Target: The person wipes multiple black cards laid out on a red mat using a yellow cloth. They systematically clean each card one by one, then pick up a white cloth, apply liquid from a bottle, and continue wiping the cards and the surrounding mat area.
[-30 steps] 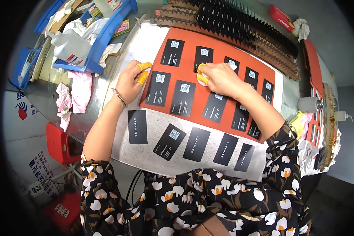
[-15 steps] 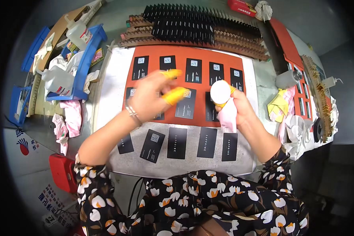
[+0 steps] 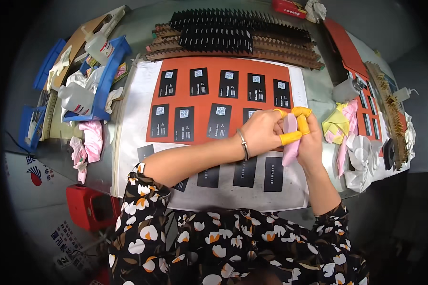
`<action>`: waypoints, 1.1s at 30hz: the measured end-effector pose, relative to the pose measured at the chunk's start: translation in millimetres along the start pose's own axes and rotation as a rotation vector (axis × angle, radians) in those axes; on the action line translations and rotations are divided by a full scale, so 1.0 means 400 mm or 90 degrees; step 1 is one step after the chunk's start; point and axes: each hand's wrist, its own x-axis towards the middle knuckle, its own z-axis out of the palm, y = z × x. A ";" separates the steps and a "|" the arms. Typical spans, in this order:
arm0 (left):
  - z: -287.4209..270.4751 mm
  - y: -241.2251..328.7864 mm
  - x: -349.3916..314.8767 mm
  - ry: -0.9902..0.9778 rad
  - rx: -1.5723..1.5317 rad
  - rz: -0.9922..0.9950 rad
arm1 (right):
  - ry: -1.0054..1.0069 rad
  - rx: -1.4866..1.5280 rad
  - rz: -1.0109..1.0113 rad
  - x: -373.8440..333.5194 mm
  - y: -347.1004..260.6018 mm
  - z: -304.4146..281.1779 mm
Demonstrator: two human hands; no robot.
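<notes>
My right hand (image 3: 310, 142) grips a pink cloth bundle (image 3: 291, 151) with a rounded top, held upright over the right side of the work sheet. Reaching across, my left hand (image 3: 264, 132) has its fingers closed on the bundle's near side. Yellow finger covers (image 3: 303, 124) are on fingertips of both hands. Beneath and around them, black cards (image 3: 220, 121) lie in two rows on an orange-red sheet (image 3: 202, 102). Nearer me, more black cards (image 3: 273, 174) lie on the pale board, partly hidden by my left forearm.
Wooden racks (image 3: 271, 53) with many black cards stand at the back. On the left is a blue tray (image 3: 110, 80) with squeeze bottles (image 3: 77, 99) and cloths. To the right are crumpled cloths (image 3: 336, 127), a grey bottle (image 3: 347, 90) and another card sheet. A red stool (image 3: 83, 204) stands lower left.
My left hand has moved right from above the cards onto the cloth bundle. The bundle's round white face has turned and now shows edge-on.
</notes>
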 end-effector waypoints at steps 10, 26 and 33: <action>-0.037 0.007 0.016 -0.014 0.141 0.062 | 0.030 -0.252 -0.041 0.106 -0.132 -0.142; -0.386 -0.152 -0.234 0.215 0.399 -0.009 | 0.153 -1.279 -0.121 0.353 -0.360 -0.527; -0.473 -0.207 -0.307 0.304 0.494 -0.023 | 0.111 -1.295 -0.148 0.362 -0.364 -0.531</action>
